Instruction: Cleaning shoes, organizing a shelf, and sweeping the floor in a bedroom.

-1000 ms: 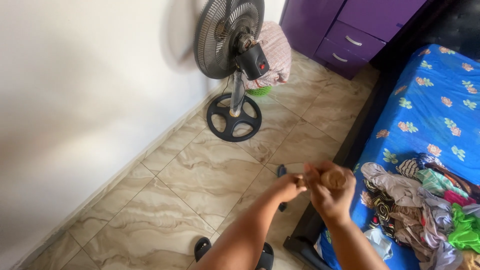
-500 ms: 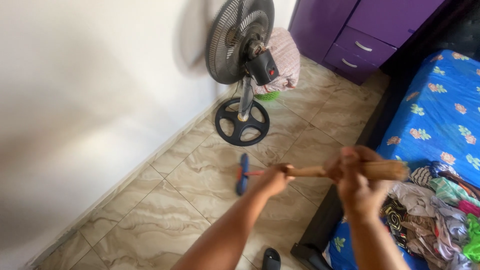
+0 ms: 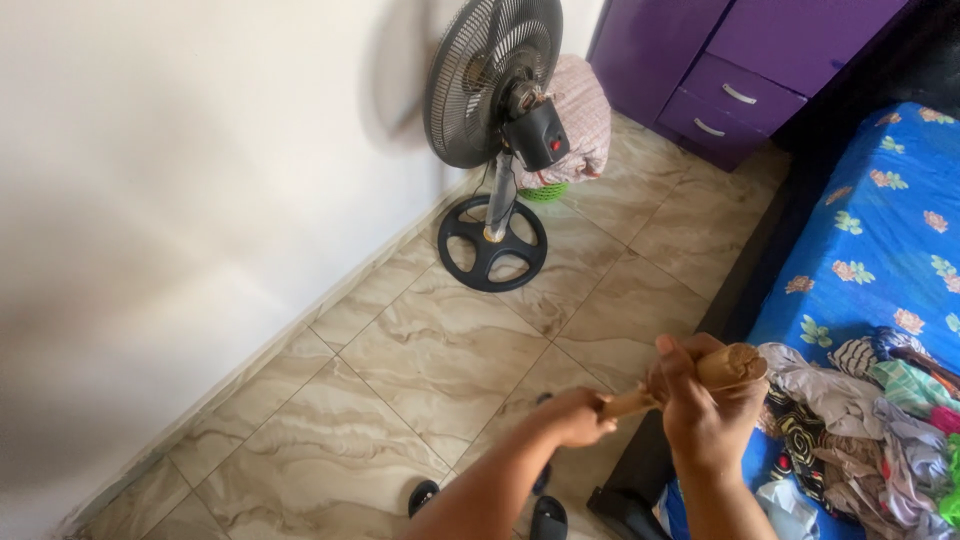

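Both hands grip a wooden handle (image 3: 700,378) that slants down toward the tiled floor (image 3: 430,350) beside the bed (image 3: 860,240). The right hand (image 3: 705,405) is fisted tight around its rounded top end, wrist bent. The left hand (image 3: 582,415) wraps it lower down, arm stretched forward; the lower end is hidden behind the hands.

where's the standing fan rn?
In the head view the black standing fan is at top centre, against the white wall on the tiled floor, with a green basket of cloth just behind it and the purple drawers to its right.
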